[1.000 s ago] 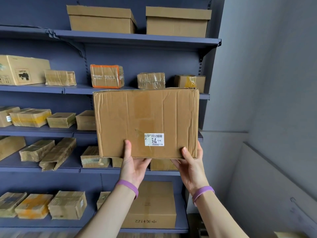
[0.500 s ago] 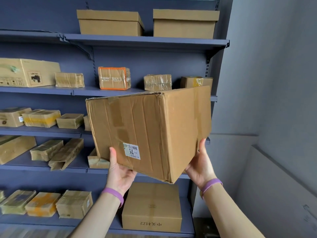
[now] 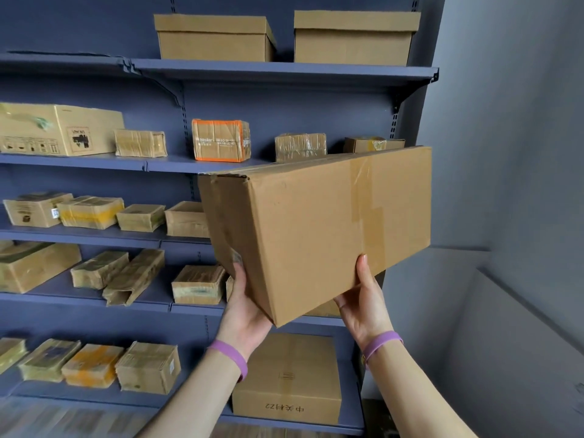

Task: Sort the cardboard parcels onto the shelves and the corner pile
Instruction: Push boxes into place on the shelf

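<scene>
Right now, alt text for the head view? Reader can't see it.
A left hand and a right hand grip a large cardboard box by its lower edges, tilted, before blue shelves lined with smaller taped parcels. Two lidded boxes sit on the top shelf.

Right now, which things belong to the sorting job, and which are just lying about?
In the job: big box, gripped from below by left hand and right hand; shelves.
Lying about: orange-edged parcel, two lidded boxes up top, grey board against the wall.
</scene>
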